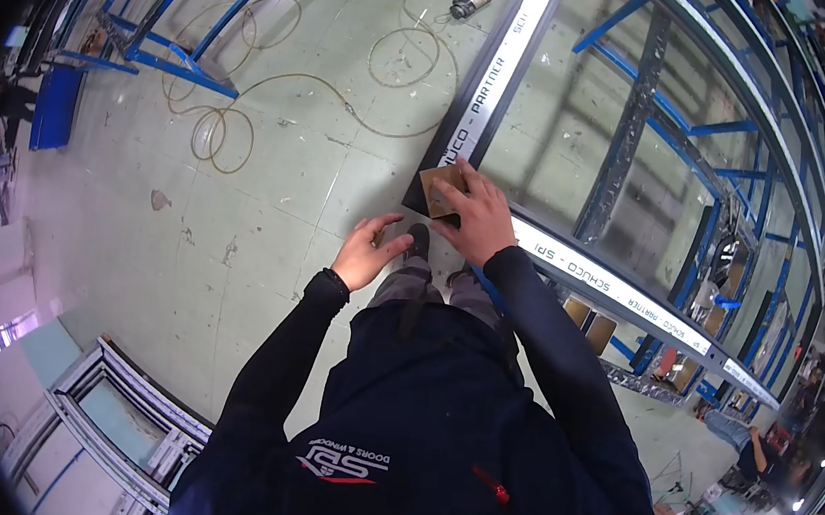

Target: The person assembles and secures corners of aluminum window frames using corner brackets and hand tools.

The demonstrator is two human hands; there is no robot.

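Note:
My right hand [478, 214] grips a small flat brown square piece [440, 191] at the corner of a dark window or door frame [423, 196]. The piece overlaps the corner where two profiles meet, and my fingers lie across its right side. White protective film with printed lettering [499, 81] covers the top of both profiles. Just left of the corner, my left hand [366, 252] hangs in the air with its fingers bent and apart, nothing between them.
A power tool [473, 0] lies on the floor near the frame's far side, with a yellowish air hose [325, 82] looped to its left. Blue metal racks [177, 62] stand at the upper left. Stacked white frames [120, 408] lean at the lower left. A person [759, 457] is at the far right.

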